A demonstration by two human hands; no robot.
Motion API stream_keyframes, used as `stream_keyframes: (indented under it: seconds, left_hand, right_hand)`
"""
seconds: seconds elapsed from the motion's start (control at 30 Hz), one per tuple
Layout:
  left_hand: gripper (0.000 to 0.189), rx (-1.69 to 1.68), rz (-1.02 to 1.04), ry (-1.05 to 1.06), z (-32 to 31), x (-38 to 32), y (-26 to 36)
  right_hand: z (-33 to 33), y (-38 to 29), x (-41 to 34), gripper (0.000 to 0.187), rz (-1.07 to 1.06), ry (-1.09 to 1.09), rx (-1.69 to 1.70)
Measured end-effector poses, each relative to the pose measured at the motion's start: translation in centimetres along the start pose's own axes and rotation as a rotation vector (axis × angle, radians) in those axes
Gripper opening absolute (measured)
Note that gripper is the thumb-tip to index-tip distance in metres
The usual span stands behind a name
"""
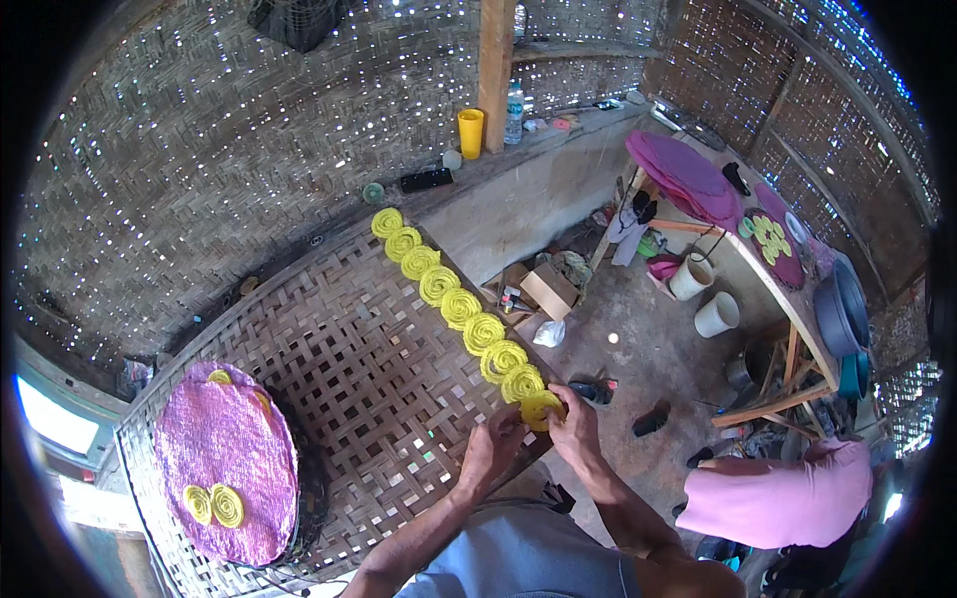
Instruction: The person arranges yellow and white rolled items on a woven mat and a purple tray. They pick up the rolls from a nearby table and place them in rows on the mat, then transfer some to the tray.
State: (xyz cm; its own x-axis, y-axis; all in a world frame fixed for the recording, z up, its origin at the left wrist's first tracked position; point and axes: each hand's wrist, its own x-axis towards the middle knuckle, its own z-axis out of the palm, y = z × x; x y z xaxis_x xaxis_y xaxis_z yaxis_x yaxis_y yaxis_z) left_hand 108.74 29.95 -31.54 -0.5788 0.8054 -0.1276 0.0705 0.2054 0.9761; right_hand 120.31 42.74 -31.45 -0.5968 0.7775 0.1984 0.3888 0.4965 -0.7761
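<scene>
Near the front right corner of a woven bamboo rack (359, 351), my right hand (574, 430) grips the right edge of a yellow spiral disc (540, 411) that looks like coiled dough strands. At the disc's left edge are the bent fingers of my left hand (493, 446), which seem to pinch it. Several similar yellow spirals (460, 308) run in a single row along the rack's right edge, nearly touching one another. To the left, a round tray covered in pink sheeting (232, 433) rests on the rack. Two spirals (213, 504) lie on its near part, others at its far edge.
A wall ledge holds a yellow cup (470, 134), a plastic bottle (514, 112) and a black phone-like object (426, 180). Across the floor, pink round trays (684, 179) lie on a table. White buckets (716, 314) stand below. A person in pink (777, 497) is bent over at lower right.
</scene>
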Motion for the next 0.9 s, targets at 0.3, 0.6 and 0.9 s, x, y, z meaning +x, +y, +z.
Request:
stream_keyframes:
  seconds: [0.3, 0.6, 0.9]
  left_hand:
    - [0.028, 0.076, 0.112, 0.093, -3.1, -3.1, 1.7]
    - [0.023, -0.099, 0.171, 1.003, -16.1, -15.6, 7.5]
    - [0.025, 0.038, 0.022, 1.902, -22.1, -27.0, 5.2]
  right_hand:
    - [0.0, -2.9, 0.4, 0.036, -0.206, 0.137, -0.16]
    - [9.8, -20.6, 0.6, 0.025, -0.938, -0.382, 0.383]
    - [25.7, -35.2, -7.9, 0.023, -1.687, -0.661, 0.377]
